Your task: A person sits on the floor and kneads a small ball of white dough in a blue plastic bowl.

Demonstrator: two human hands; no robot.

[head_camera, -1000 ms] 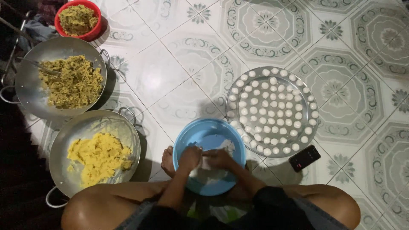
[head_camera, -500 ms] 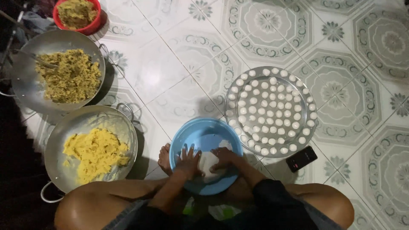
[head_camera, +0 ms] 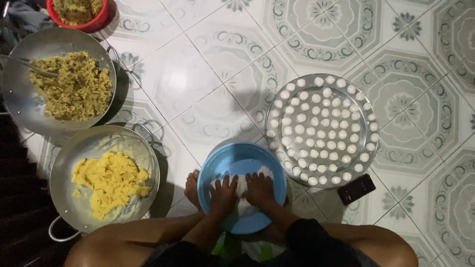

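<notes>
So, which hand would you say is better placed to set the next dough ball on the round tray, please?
Probably the right hand: both hands press the dough in the blue bowl, but the tray lies on the right hand's side, away from the left hand.

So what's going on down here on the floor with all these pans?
A person sits on the tiled floor with both hands pressed into white dough in a blue bowl: left hand, right hand. Beside the bowl, a round metal tray holds rows of small white balls. To the left sit two metal pans, one with yellow filling, one with greenish-brown filling. A dark phone lies by the tray.
</notes>
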